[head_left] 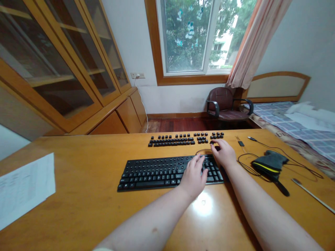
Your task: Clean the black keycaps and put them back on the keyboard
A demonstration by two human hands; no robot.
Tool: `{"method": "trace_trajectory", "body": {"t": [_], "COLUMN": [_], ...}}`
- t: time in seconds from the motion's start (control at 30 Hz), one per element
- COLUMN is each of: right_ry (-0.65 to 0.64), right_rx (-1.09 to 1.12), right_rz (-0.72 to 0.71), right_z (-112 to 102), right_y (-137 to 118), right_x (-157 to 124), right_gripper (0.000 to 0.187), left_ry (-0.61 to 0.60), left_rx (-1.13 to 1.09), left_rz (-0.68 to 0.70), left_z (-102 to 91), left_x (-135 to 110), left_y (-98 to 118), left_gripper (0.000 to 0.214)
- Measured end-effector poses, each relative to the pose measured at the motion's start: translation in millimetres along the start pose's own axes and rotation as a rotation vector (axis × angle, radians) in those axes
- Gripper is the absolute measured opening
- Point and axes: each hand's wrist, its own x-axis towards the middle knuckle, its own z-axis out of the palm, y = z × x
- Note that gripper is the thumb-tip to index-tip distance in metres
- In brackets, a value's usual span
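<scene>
Centre: bare left hand (193, 175), loosely spread, hides part of black plastic keyboard (151, 173) | right-centre: bare right hand (225, 153), narrowed, hold unclear

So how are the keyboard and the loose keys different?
The keyboard is one long slab; the loose keys are many small pieces. The keyboard lies closer; the loose keys sit in rows beyond it. The left hand is over the keyboard, the right hand at the loose keys. Both are black and on the desk.
</scene>
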Motion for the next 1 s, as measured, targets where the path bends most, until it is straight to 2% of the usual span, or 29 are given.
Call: {"method": "trace_trajectory", "body": {"t": [0.07,0.17,0.23,0.37,0.57,0.83,0.9,1.0], "right_ry": [-0.01,-0.071,-0.141,-0.2,-0.239,-0.258,-0.176,0.063], "right_rx": [0.147,0.387,0.551,0.772,0.797,0.676,0.657,0.702], "right_rz": [-0.003,0.133,0.208,0.238,0.254,0.185,0.247,0.396], "right_z": [-9.1,-18.2,-19.9,-16.8,-16.4,-34.3,-37.6,-38.7], "right_y": [-20.3,-42.8,-49.5,-47.8,-41.0,-49.0,-47.6,-44.4], "right_x": [-11.2,-35.7,-52.9,-72.7,-74.2,-68.0,-65.6,-64.0], "right_gripper": [0.025,0.025,0.026,0.024,0.026,0.022,0.024,0.032], "left_ry": [0.041,0.071,0.069,0.085,0.129,0.11,0.125,0.143], "left_rx": [-0.076,-0.191,-0.235,-0.263,-0.345,-0.371,-0.381,-0.406], "left_rz": [-0.032,-0.081,-0.074,-0.058,-0.157,-0.064,-0.097,-0.143], "left_z": [1.7,2.7,1.5,-2.2,-2.8,-6.5,-5.4,-2.0], "left_x": [-0.1,1.0,2.1,3.6,3.9,4.1,3.9,4.1], "left_y": [-1.3,-3.2,-3.0,-1.2,-3.4,-1.1,-1.5,-3.8], "left_gripper": [0.046,0.044,0.039,0.027,0.014,0.014,0.013,0.014]}}
